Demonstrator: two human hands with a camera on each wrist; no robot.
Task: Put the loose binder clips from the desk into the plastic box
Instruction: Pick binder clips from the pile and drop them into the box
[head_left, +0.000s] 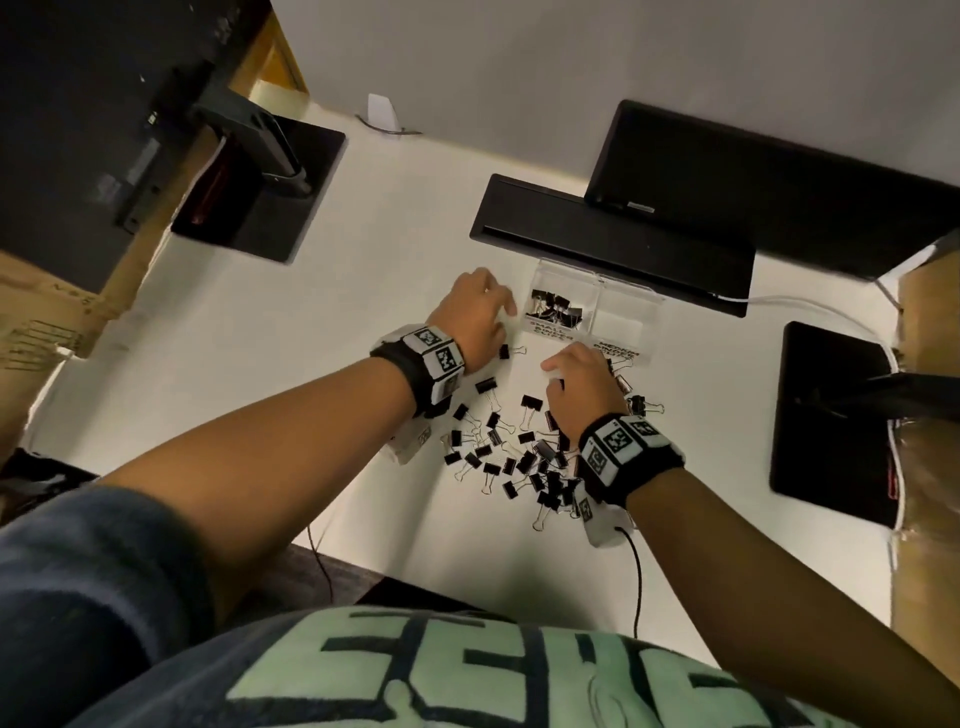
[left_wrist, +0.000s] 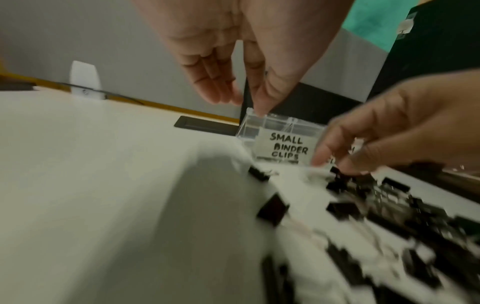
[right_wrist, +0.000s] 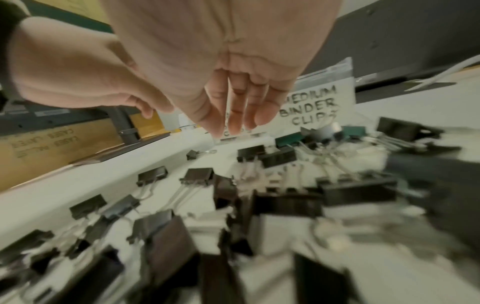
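Loose binder clips (head_left: 524, 457) lie scattered on the white desk (head_left: 260, 374), just in front of the clear plastic box (head_left: 592, 312). Its left compartment, labelled small binder clips, holds several black clips; the right compartment is labelled medium. Left hand (head_left: 475, 312) hangs beside the box's left corner, fingers relaxed and straight, holding nothing. Right hand (head_left: 582, 387) reaches down over the pile, fingers extended; blur prevents confirming any clip held.
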